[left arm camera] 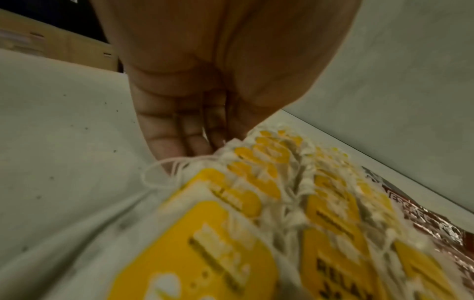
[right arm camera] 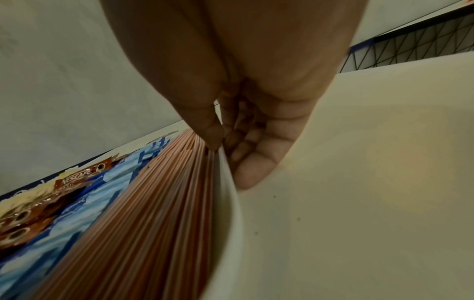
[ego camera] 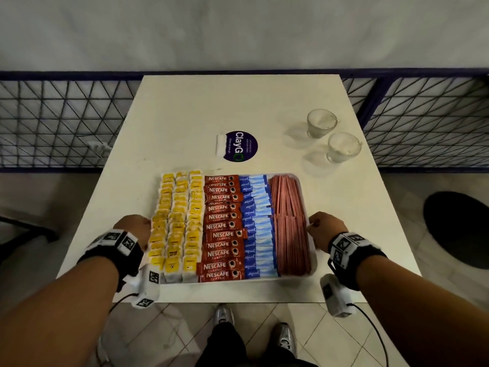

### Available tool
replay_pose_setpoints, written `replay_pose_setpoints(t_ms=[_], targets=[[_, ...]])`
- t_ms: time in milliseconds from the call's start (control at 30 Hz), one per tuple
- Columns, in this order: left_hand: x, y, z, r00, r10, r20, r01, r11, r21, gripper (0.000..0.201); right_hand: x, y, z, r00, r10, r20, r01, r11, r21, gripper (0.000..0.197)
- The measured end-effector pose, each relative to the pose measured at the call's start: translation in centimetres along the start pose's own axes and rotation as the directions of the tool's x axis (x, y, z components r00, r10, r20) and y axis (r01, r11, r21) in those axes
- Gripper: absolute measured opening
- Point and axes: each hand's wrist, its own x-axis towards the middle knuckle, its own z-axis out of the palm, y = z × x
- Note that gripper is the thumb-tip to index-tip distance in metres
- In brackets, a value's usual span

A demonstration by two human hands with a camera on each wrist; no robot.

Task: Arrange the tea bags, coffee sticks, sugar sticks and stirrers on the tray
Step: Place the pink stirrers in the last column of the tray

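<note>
A white tray (ego camera: 314, 260) lies on the near half of the table, packed in columns: yellow tea bags (ego camera: 177, 223) on the left, then red coffee sticks (ego camera: 222, 226), blue sugar sticks (ego camera: 258, 226) and reddish stirrers (ego camera: 289, 229). My left hand (ego camera: 135, 229) grips the tray's left edge, thumb by the tea bags (left arm camera: 231, 233), fingers (left arm camera: 177, 142) down the outside. My right hand (ego camera: 325, 229) pinches the right rim (right arm camera: 231, 223), thumb inside against the stirrers (right arm camera: 159, 213), fingers outside. The left rim is hidden by tea bags.
Two glass cups (ego camera: 321, 123) (ego camera: 344, 147) stand at the table's far right. A round purple sticker (ego camera: 240, 146) with a white strip lies beyond the tray. A blue mesh railing (ego camera: 60, 120) runs behind the white table (ego camera: 238, 102). My shoes (ego camera: 223, 315) show below the near edge.
</note>
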Motion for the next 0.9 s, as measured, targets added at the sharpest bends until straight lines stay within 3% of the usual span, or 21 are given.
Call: replay_pose_setpoints(t_ms=[267, 333, 433, 900], targets=[[0.3, -0.9, 0.2, 0.999, 0.015, 0.039, 0.002, 0.919, -0.393, 0.018, -0.4, -0.8, 0.2, 0.999, 0.017, -0.04, -0.02, 0.997, -0.072, 0.022], [0.4, -0.9, -0.1, 0.998, 0.031, 0.051, -0.009, 0.924, -0.382, 0.012, -0.5, -0.9, 0.2, 0.998, 0.016, -0.053, -0.021, 0.994, -0.105, 0.023], [0.8, -1.2, -0.5, 0.994, 0.066, 0.082, -0.035, 0.944, -0.329, 0.026, -0.5, -1.4, 0.4, 0.997, 0.005, -0.071, -0.014, 0.991, -0.131, 0.023], [6.7, 1.2, -6.1, 0.982, 0.178, -0.066, -0.19, 0.934, -0.304, 0.018, 2.7, -6.6, -2.5, 0.979, -0.045, -0.198, 0.018, 0.991, -0.134, 0.025]])
